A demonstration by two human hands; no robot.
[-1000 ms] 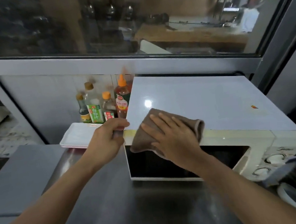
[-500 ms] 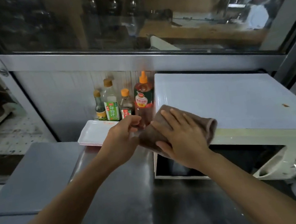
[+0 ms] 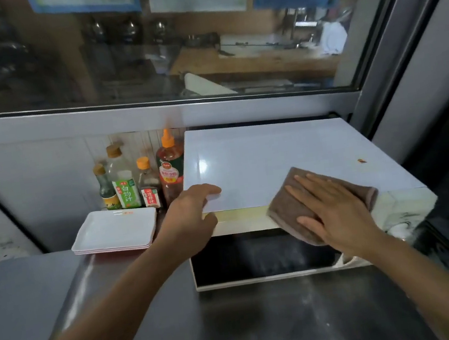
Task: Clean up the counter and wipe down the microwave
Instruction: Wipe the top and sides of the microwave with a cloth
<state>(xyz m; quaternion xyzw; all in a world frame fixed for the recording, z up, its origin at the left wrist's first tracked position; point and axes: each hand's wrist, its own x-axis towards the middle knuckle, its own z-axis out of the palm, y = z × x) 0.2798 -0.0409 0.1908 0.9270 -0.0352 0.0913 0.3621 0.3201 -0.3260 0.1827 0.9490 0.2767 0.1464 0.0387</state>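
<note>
At far left a grey surface adjoins the steel counter (image 3: 266, 321), which runs across the foreground. A stack of white rectangular trays (image 3: 114, 230) lies at the counter's back edge. Just behind the trays four sauce bottles stand upright in a row against the wall: a small dark bottle (image 3: 106, 188), a green-labelled bottle (image 3: 123, 183), a short bottle with an orange cap (image 3: 148, 184) and a tall bottle with an orange nozzle (image 3: 171, 171), the last just beside the microwave's left side.

Your left hand (image 3: 190, 220) rests on the front left corner of the microwave (image 3: 273, 157); the fingers curl over the edge of its white top, the fingertips on the top panel. Whether they clamp the edge cannot be told.

The microwave sits on the counter beneath the window (image 3: 144, 43), its dark door facing you and its control knobs at the far right, blurred. A small orange mark (image 3: 362, 160) shows on the right of the top panel.

Your right hand (image 3: 334, 209) lies flat with fingers straight and slightly spread, pressing a brown cloth (image 3: 288, 207) onto the front top edge of the microwave, right of centre. The cloth drapes over the edge onto the upper door frame.
</note>
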